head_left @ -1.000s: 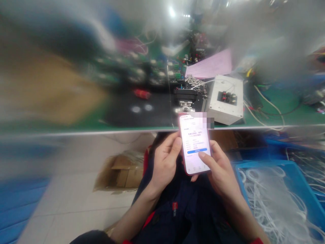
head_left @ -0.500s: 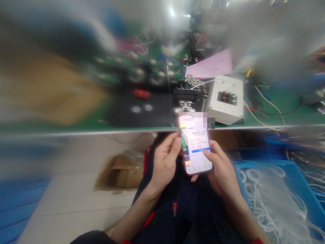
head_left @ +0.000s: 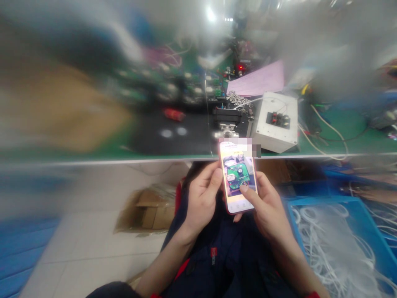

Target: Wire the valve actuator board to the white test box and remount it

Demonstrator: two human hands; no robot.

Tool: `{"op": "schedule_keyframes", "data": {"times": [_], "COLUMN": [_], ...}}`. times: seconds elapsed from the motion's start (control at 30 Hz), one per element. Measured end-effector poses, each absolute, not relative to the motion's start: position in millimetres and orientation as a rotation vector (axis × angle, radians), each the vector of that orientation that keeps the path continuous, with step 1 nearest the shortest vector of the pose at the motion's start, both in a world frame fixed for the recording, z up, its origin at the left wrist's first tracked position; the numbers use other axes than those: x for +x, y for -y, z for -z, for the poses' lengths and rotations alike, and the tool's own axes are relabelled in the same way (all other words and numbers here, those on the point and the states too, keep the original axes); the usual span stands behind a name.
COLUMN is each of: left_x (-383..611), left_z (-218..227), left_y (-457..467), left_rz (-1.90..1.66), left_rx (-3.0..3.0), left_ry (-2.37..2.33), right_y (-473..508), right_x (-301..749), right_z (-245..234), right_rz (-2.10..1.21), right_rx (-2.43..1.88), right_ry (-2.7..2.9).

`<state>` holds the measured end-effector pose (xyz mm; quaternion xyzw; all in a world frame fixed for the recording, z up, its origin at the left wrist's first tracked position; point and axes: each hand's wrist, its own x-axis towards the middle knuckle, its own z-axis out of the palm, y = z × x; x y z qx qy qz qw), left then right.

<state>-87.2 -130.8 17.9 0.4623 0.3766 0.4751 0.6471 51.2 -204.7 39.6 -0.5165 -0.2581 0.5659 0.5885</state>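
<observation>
Both hands hold a smartphone point(head_left: 238, 178) above the lap, just near of the green surface point(head_left: 341, 132) edge. The left hand point(head_left: 201, 198) wraps the phone's left edge, its grip curled shut around the case with the thumb lying along the side of the screen. The right hand point(head_left: 268, 207) cups the phone from the right and below, fingers closed behind it, thumb tip pressed on the screen's lower right part. The screen shows a photo of a green circuit board. On the surface just beyond the phone stands a white box point(head_left: 276, 122) with a dark panel and red terminals; a pink sheet point(head_left: 257, 80) lies farther back. At the right, below the surface, a blue bin point(head_left: 372, 231) holds white tubing point(head_left: 328, 236). A cardboard box point(head_left: 149, 209) lies on the floor at the left.
</observation>
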Motion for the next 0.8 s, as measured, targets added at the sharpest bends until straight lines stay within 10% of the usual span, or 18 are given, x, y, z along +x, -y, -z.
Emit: {"op": "schedule_keyframes", "data": {"times": [0.8], "left_x": [-88.0], "left_z": [-17.0], "left_y": [130.4], "left_rz": [-1.075], "left_rx": [1.063], "left_ry": [-0.843], "right_y": [204.1], "right_x": [49.9], "right_z": [-39.5], "right_rz": [-1.304], "right_rx": [-1.242], "right_ry": [0.611]}}
